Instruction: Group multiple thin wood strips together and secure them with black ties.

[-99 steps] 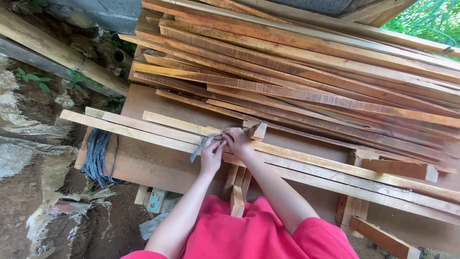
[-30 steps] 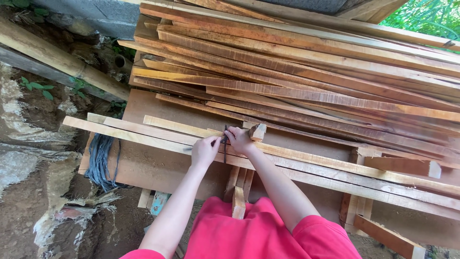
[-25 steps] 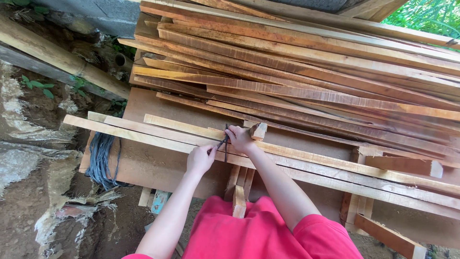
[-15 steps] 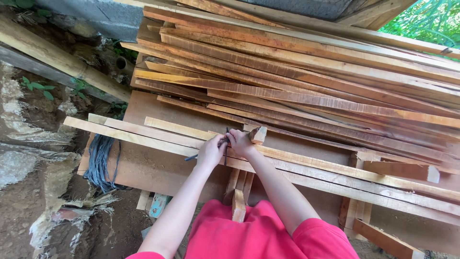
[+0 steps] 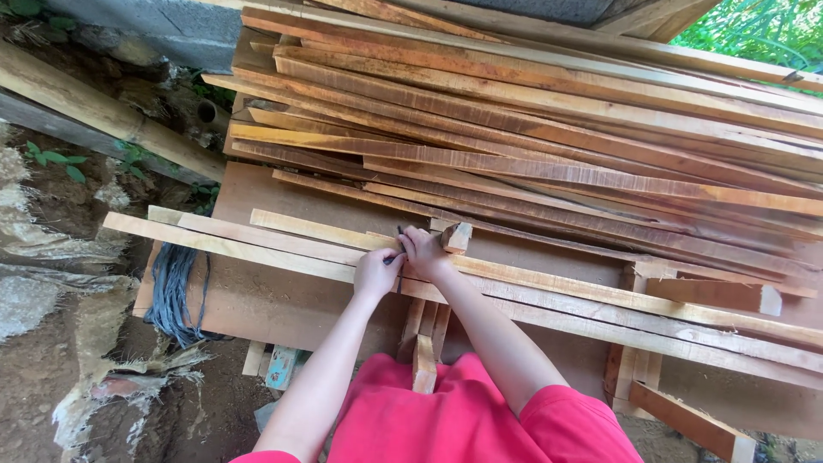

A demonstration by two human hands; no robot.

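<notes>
My left hand [image 5: 375,273] has drawn back in beside my right hand [image 5: 423,252], fingers of both now clamped on the thin dark strap [image 5: 397,255] over the pale wooden slats [image 5: 283,249].

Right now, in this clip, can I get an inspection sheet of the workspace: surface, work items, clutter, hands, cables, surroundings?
Surface: brown board serving as a bench, dusty.
Work items: pale wooden slats lying across the bench; a dark cord over them, between the hands.
Clutter: small wood block; large slat stack behind.
Hands: left hand and right hand close together on the slats, pinching the cord.
Cables: blue-grey cord bundle hanging at the bench's left end.
Surroundings: bare soil, bamboo pole, greenery.
</notes>
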